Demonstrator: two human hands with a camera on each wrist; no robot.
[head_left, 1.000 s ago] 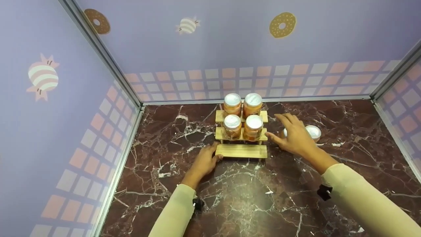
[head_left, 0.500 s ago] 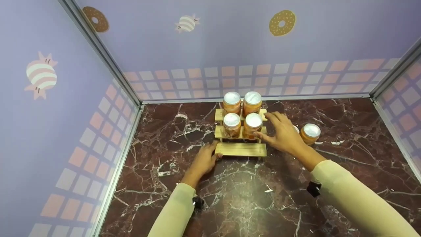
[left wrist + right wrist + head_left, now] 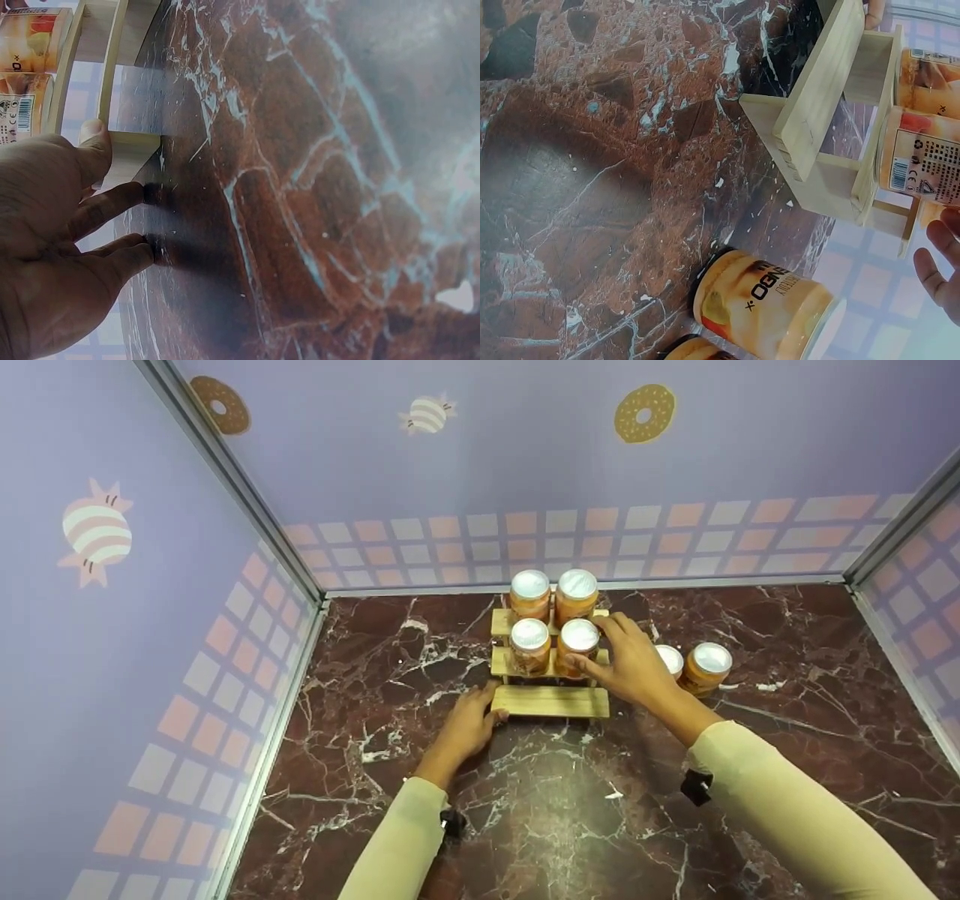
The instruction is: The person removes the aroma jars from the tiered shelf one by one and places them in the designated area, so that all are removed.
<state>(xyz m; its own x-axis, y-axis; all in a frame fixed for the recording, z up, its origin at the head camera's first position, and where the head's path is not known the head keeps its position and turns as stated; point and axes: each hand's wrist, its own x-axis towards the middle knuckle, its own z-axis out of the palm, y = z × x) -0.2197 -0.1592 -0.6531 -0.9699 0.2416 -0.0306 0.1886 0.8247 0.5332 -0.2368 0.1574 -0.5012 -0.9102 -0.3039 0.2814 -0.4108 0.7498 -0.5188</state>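
A three-tier wooden stepped rack (image 3: 551, 703) stands on the table; fruit cans with silver lids sit in pairs on its top and middle tiers. My left hand (image 3: 466, 725) rests at the left end of the lowest tier, its thumb (image 3: 95, 142) on the board's edge and the other fingers extended by the tabletop. My right hand (image 3: 634, 660) holds the right can (image 3: 577, 649) of the middle tier, with the thumb across its front and the fingers at its right side. That can stands upright beside the left middle can (image 3: 529, 649).
Two more fruit cans stand on the table right of the rack: a nearer-to-rack can (image 3: 670, 660) and an outer can (image 3: 707, 669). Behind the rack is a purple back wall (image 3: 525, 472); a side wall (image 3: 150, 660) borders the left. The marbled tabletop (image 3: 570, 810) stretches in front.
My right hand has moved left from beside the two table cans to the right can on the middle tier, uncovering those table cans. The left hand stays at the rack's end.
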